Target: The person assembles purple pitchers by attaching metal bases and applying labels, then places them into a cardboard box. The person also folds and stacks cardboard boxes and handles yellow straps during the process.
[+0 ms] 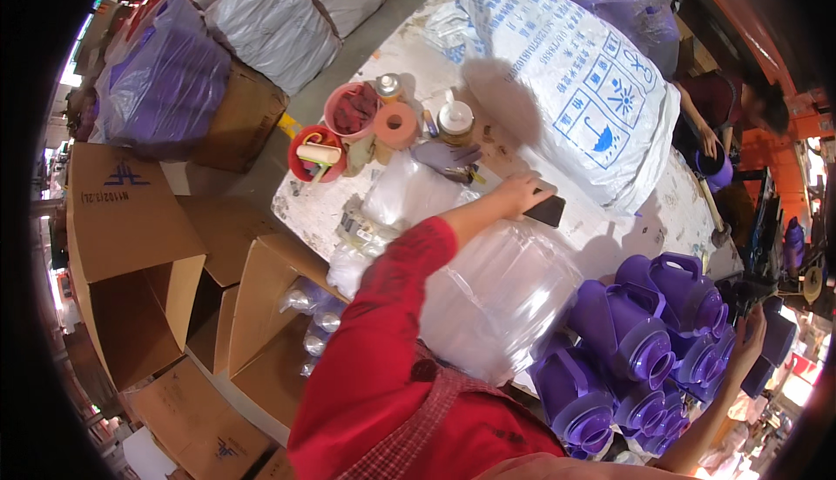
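Observation:
My left hand reaches over the white table, its fingers closed on a flat dark phone-like slab. Just below it lies a stack of clear plastic bags. Far to the right, my right hand is beside a dark blue-grey object; its fingers are too small and shadowed to read. Between my arms, several purple plastic jug bodies are piled at the table's right edge. A grey glove rests above the bags.
A big white woven sack fills the table's far side. Red tubs, a tape roll and a pump bottle stand at the far left. Open cartons sit on the floor at left. Another person handles a purple jug.

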Demonstrator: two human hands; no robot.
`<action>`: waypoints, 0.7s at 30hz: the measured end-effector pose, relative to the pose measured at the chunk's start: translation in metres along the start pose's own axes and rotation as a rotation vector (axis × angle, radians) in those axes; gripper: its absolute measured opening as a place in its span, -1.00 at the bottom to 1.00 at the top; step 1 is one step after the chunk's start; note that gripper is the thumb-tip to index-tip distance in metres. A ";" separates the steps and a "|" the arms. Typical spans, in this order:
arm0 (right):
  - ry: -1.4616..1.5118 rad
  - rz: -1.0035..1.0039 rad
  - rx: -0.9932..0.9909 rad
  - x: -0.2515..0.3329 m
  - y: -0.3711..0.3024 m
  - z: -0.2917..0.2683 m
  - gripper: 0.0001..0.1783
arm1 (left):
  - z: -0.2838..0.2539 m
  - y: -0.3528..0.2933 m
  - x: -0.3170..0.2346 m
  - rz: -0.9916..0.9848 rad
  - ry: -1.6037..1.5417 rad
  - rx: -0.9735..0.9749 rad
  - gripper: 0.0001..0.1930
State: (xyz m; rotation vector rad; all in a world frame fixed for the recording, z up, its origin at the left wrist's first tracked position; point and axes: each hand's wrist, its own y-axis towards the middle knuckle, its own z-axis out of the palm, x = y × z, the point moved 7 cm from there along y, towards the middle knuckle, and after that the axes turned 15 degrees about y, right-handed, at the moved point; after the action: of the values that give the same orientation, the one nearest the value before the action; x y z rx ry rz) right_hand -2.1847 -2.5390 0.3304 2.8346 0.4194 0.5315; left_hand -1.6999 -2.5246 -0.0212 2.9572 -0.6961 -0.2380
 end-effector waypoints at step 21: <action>0.247 -0.323 0.497 0.254 0.195 0.234 -0.49 | -0.127 -0.194 0.256 -0.189 0.191 0.105 -0.21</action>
State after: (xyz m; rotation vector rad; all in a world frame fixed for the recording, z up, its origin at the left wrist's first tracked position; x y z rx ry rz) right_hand -1.8221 -2.6796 0.2519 3.0598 1.1797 0.8034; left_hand -1.3671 -2.4599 0.0460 3.0919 -0.4178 0.0707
